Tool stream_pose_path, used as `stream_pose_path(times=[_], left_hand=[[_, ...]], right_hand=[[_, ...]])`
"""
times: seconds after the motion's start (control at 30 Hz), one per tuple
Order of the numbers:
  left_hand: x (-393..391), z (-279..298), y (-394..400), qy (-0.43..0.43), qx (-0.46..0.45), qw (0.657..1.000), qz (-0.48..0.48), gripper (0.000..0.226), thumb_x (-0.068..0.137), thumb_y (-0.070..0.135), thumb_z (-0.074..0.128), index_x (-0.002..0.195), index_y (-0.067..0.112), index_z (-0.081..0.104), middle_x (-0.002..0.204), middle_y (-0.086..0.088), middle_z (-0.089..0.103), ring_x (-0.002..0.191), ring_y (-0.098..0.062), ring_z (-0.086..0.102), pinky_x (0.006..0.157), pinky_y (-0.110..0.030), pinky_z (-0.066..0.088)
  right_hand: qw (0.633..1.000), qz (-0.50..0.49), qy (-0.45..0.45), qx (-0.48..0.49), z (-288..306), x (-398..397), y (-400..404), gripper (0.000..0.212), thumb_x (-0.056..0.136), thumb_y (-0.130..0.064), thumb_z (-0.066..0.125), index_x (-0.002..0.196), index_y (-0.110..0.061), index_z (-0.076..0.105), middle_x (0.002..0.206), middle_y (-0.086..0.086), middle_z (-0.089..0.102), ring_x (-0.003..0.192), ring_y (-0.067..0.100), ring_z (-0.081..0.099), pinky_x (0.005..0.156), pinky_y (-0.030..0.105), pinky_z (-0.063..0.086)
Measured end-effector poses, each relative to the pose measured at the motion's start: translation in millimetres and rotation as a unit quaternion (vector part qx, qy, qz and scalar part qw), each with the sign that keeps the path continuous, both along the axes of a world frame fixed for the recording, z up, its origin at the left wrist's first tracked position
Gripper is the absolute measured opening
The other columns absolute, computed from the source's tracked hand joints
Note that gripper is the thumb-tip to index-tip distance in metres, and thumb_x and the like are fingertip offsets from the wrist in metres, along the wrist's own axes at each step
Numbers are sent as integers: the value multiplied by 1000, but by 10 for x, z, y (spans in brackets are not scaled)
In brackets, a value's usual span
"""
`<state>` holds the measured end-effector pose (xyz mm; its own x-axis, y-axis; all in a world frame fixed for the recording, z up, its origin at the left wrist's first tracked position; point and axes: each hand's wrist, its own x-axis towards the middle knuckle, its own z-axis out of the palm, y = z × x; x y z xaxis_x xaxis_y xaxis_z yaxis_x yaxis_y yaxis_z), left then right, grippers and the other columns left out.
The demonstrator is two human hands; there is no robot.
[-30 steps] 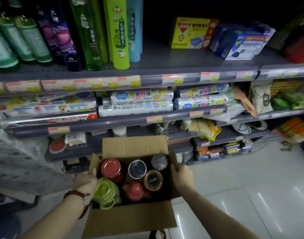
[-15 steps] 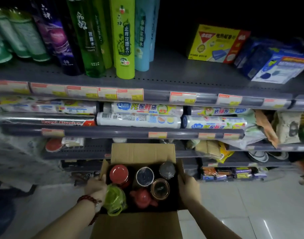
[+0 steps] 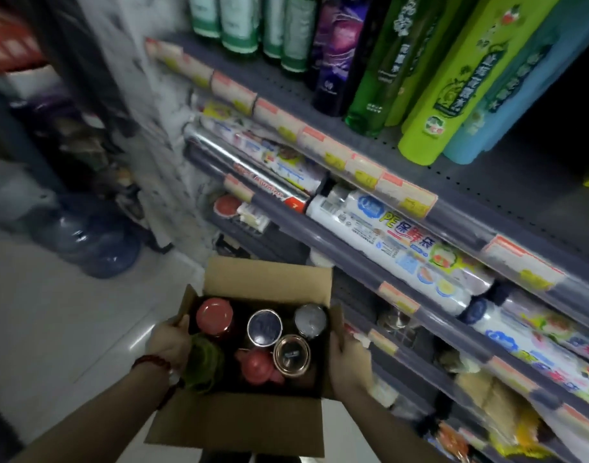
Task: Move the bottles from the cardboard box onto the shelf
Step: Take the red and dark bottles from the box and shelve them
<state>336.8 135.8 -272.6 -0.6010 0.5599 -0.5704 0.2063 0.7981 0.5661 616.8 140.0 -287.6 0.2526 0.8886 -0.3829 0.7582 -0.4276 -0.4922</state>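
Nearest you, the cardboard box (image 3: 239, 426) hangs between both hands, flaps open, w/ the near flap folded out toward you. Your left hand (image 3: 171, 342) grips the box's left wall, fingers curled round its edge, a red bead bracelet (image 3: 151, 361) on the wrist. Your right hand (image 3: 348, 364) grips the right wall the same way, thumb inside the box.

Inside the box, bottles stand upright, seen from above: a green one (image 3: 204, 362) at the near left by your left hand, a red spouted one (image 3: 258, 365) beside it, a copper-rimmed lid (image 3: 291, 355) to its right. Behind those: a red cap (image 3: 214, 317) at far left, a dark blue cap w/ pale rim (image 3: 264, 328) in the middle, a silver cap (image 3: 309, 319) at far right. None is on the shelf yet.

Beyond the box, on the right, the shelf unit (image 3: 507, 182) runs slantwise across the view. Its middle tier holds rolls of wrap and foil (image 3: 396, 245) lying on their sides behind price tags. Its upper tier carries tall bottles (image 3: 430, 78), green, purple, lime and blue. Far left, on the pale floor (image 3: 52, 312), sits a big blue water jug (image 3: 95, 242), blurred.
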Motion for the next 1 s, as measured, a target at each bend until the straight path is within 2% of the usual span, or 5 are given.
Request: stream_pose_path(times=[0.17,0.33,0.57,0.83,1.0], left_hand=[[-508,-103,-528,0,12,994,106,36,97,23,47,125,4,59,120,-23,63,112,-39,56,86,-33,40],[-1057,-183,-1036,3,36,983,183,35,97,23,48,120,1,62,112,-23,65,106,-39,58,76,-29,35],[-1999,-443,-1631,-19,27,952,306,38,96,27,48,117,-2,62,114,-25,64,108,-42,57,89,-41,44],[-2897,-849,-2133,-23,8,909,417,40,95,30,50,125,5,59,127,-21,59,115,-39,53,97,-38,40],[-3273,-1235,-2294,-22,-3,884,468,42,96,27,50,128,1,55,131,-22,55,120,-39,51,93,-31,39]], right_hand=[[992,123,-18,11,8,-532,248,39,99,-35,40,92,-4,63,92,16,68,87,31,64,68,34,46],[964,252,-66,50,-38,-1314,347,38,100,-32,39,104,-4,64,105,16,68,98,32,63,77,35,46],[951,307,-8,43,-199,-2631,237,32,98,-28,44,107,-5,65,104,16,69,99,32,63,77,34,46],[923,384,-2,20,-582,-3842,90,32,98,-29,45,97,-6,66,95,15,69,91,31,64,73,33,47],[901,433,20,-6,-980,-4483,158,32,97,-27,45,88,-3,65,88,16,68,84,33,63,65,31,42]])
